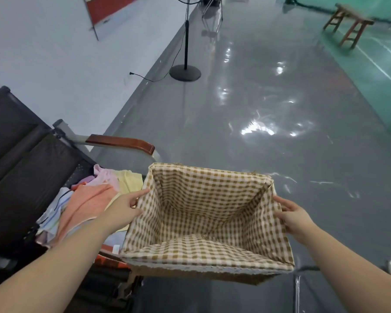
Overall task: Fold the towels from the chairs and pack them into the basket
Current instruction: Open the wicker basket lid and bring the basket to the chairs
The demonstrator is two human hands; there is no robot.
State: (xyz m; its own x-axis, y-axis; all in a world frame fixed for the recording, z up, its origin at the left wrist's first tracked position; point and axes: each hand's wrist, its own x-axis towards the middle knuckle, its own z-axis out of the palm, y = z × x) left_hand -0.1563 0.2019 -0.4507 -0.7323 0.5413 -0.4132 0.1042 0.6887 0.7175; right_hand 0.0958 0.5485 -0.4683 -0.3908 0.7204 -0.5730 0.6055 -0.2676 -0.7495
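A woven basket [278, 224] with a brown-and-white checked lining is held in front of me, its inside holding nothing. My left hand [122, 211] grips its left wall, and my right hand [295, 216] grips its right wall. To the left, a loose pile of towels [86, 202] lies on a dark chair seat: an orange one on top, with pink, yellow and pale blue ones around it. The pile is unfolded and partly hidden by my left forearm.
The row of dark mesh chairs [20, 154] has a wooden armrest [122, 142] just beyond the pile. A fan stand's round base [185, 72] and its loose cord lie on the grey floor ahead. A wooden stool [348, 23] stands far right.
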